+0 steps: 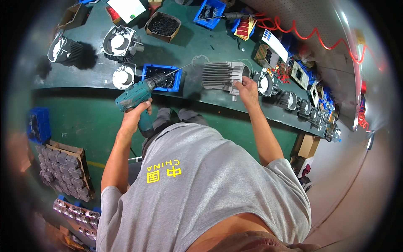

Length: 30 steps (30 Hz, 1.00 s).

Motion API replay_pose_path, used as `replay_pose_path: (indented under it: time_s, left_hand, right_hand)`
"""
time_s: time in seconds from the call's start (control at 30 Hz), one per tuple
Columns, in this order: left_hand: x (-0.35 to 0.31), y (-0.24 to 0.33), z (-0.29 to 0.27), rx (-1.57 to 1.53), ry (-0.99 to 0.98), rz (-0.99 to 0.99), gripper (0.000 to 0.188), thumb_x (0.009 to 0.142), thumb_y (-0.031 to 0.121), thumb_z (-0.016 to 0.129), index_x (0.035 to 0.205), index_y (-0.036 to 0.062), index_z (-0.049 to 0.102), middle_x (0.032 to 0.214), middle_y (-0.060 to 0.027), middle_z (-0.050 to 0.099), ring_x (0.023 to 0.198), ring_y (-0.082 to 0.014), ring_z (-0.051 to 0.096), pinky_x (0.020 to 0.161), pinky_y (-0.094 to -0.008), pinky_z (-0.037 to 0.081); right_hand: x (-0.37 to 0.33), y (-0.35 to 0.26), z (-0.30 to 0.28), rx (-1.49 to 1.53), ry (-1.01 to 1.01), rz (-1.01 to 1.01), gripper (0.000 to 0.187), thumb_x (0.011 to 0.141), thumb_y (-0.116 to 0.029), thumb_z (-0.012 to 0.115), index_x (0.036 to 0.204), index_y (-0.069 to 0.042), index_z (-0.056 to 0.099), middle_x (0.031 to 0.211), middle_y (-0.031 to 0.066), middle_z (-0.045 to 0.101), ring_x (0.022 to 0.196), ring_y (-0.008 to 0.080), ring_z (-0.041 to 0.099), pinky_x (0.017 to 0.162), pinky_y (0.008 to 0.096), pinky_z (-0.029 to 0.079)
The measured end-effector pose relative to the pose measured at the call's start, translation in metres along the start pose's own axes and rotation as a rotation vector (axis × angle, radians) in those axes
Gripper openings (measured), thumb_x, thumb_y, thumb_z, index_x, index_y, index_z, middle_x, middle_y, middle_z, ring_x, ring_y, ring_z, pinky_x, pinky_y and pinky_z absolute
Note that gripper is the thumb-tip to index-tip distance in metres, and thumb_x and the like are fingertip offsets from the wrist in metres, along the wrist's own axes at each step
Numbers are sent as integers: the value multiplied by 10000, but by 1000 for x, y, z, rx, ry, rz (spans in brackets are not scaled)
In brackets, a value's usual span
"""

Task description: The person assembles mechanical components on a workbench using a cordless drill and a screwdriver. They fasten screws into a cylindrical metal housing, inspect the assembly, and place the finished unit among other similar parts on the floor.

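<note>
My left hand [137,112] is closed round the grip of a teal and black cordless drill [135,95]. Its long thin bit points up and right, crossing over a blue bin [178,87] of small black parts. With thumb and fingers, my right hand [247,90] grips the right end of a grey finned metal housing [218,75], which lies on the workbench [184,42]. A thin pale gasket [200,58] lies just beyond the housing's left end; the bit's tip is close to it.
Motor assemblies with white round centres [119,42] stand on the left of the bench. Further back are a carton of black screws [163,26] and a blue bin [210,13]. A red coiled hose [312,35] hangs at right. More motors [289,101] line the right edge.
</note>
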<state>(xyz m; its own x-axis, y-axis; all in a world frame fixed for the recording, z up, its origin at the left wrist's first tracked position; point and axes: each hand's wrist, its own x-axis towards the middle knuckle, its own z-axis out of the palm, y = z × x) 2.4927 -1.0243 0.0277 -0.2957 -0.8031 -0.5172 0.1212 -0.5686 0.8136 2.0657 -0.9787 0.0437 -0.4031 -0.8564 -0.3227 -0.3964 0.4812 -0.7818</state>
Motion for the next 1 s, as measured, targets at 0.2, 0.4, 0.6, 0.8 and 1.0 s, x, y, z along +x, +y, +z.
replay_pose_path:
  time_s: [0.2, 0.4, 0.6, 0.8, 1.0]
  left_hand:
    - [0, -7, -19, -31, 40, -87, 213, 890, 129, 700, 1054, -5, 681, 787, -56, 646, 707, -162, 616, 673, -325, 510]
    - [4, -10, -26, -32, 21, -97, 205, 896, 130, 697, 1052, -2, 683, 794, -57, 649, 709, -165, 619, 685, -324, 516]
    - [6, -6, -20, -26, 10, -103, 195, 891, 110, 700, 1050, -2, 688, 793, -57, 654, 696, -162, 620, 675, -320, 517]
    - [12, -10, -16, -5, 12, -122, 190, 884, 106, 706, 1041, -1, 694, 782, -59, 655, 695, -161, 623, 659, -311, 508]
    - [16, -5, -6, 18, -1, -132, 190, 878, 96, 707, 1041, -1, 695, 782, -62, 656, 696, -166, 623, 661, -315, 506]
  right_hand:
    - [-31, -7, -4, 439, -96, 138, 288, 906, -50, 693, 1173, 59, 699, 1087, 82, 743, 975, 118, 659, 915, 269, 492]
    - [-50, -12, -5, 584, -167, 133, 307, 893, -47, 706, 1186, 47, 703, 1087, 81, 755, 966, 123, 685, 932, 280, 507]
    - [-64, -6, -15, 704, -204, 98, 336, 891, -21, 697, 1217, 58, 693, 1110, 94, 756, 974, 131, 694, 936, 289, 514]
    - [-77, -10, -29, 670, -196, 69, 344, 876, -57, 725, 1198, 59, 703, 1099, 99, 755, 971, 135, 689, 945, 292, 507]
    - [-83, -6, -36, 658, -208, 63, 338, 867, -67, 735, 1180, 58, 714, 1080, 96, 755, 966, 131, 684, 933, 286, 505]
